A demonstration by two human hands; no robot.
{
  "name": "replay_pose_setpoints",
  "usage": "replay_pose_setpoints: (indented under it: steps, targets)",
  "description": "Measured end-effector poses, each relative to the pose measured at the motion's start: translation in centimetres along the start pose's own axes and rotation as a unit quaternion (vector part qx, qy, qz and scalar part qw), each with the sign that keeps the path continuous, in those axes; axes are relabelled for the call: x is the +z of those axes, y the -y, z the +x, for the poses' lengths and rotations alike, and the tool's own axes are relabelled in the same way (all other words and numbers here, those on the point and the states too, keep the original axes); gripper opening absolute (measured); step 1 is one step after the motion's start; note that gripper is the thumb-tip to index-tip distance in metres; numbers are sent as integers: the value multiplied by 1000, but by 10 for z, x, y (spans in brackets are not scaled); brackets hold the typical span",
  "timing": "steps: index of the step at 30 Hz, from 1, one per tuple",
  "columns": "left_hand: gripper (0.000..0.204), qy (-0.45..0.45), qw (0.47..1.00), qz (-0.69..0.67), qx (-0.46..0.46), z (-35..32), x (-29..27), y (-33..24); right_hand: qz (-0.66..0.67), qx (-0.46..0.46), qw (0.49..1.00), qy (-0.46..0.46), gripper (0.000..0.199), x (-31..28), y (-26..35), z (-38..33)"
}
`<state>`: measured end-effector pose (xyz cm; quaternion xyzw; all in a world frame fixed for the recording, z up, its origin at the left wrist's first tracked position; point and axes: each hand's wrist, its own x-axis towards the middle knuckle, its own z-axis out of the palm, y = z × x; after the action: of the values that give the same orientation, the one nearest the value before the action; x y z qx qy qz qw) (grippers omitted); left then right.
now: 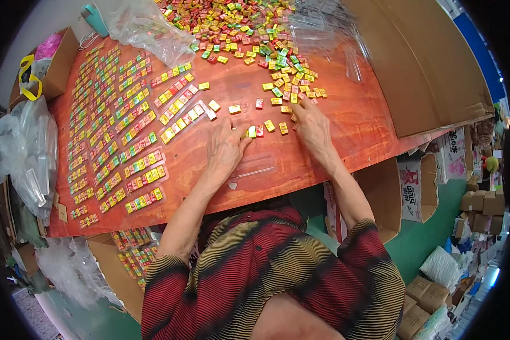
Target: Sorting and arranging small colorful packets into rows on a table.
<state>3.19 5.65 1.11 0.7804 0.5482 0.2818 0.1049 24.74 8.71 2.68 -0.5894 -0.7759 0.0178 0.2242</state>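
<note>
Small wrapped boxes in yellow, red and green lie about my hands on the red-brown table (209, 195). My left hand (225, 148) rests low over the surface, thumb and forefinger closed at a green-and-yellow box (251, 132). A red box (259, 131) stands against that one, with yellow boxes (269, 126) a little to the right. My right hand (313, 129) reaches to loose yellow boxes (287, 109), its fingers bent and drawn together. Whatever lies under those fingertips is mostly hidden. A clear plastic tray (255, 171) lies near the table's front edge.
Rows of filled clear trays (144, 179) cover the table's left side. A large heap of boxes (232, 22) spreads at the back, beside plastic bags (147, 31). A big cardboard carton (419, 62) stands at the right; another carton (110, 263) below holds filled trays.
</note>
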Motion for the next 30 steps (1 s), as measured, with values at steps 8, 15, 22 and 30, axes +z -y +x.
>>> replay_pose_setpoints:
  steps: [8,15,22,30]
  targets:
    - [33,25,999,-6,-21,2,1,-4,69,-84,990,91,19,29,33,43]
    - [31,13,1000,-6,-16,1,-2,-2,106,-59,990,67,17,23,11,23]
    - [46,33,999,-5,-23,3,-6,-4,128,-83,983,98,16,6,12,1]
    - [50,109,977,-169,-76,2,-23,12,157,-52,980,113,28,2,10,-6]
